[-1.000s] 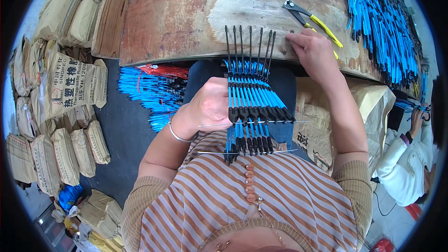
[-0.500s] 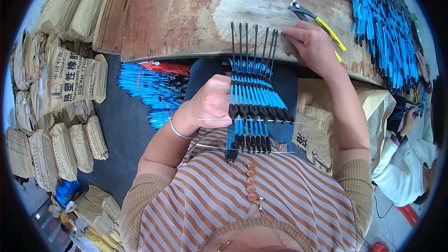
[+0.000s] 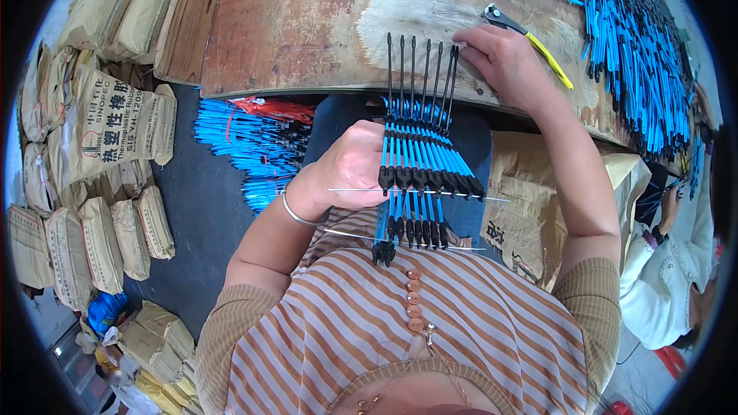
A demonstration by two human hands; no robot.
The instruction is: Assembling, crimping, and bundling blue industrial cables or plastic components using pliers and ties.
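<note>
My left hand (image 3: 355, 163) is closed around the left side of a fan-like frame of blue and black plastic rods (image 3: 423, 155), held upright in front of my chest. Two thin metal wires (image 3: 492, 198) run crosswise through its black joints, and several black rod ends stick up over the table edge. Beyond the frame, to its right, my right hand (image 3: 503, 61) rests low over the wooden table (image 3: 284, 31). Its thumb and fingers are drawn together at the edge of a pale worn patch; whatever is between them is too small to make out.
Yellow-handled pliers (image 3: 538, 50) lie just past my right hand. A large pile of blue and black rods (image 3: 630, 69) covers the table's right end. Bundled rods (image 3: 254, 146) sit below the table at left, near stacked paper sacks (image 3: 100, 238). A co-worker's sleeve (image 3: 669, 277) shows at right.
My right hand has moved slightly up and left over the table, its fingers shifting toward the pale patch. My left hand still holds the frame in nearly the same place.
</note>
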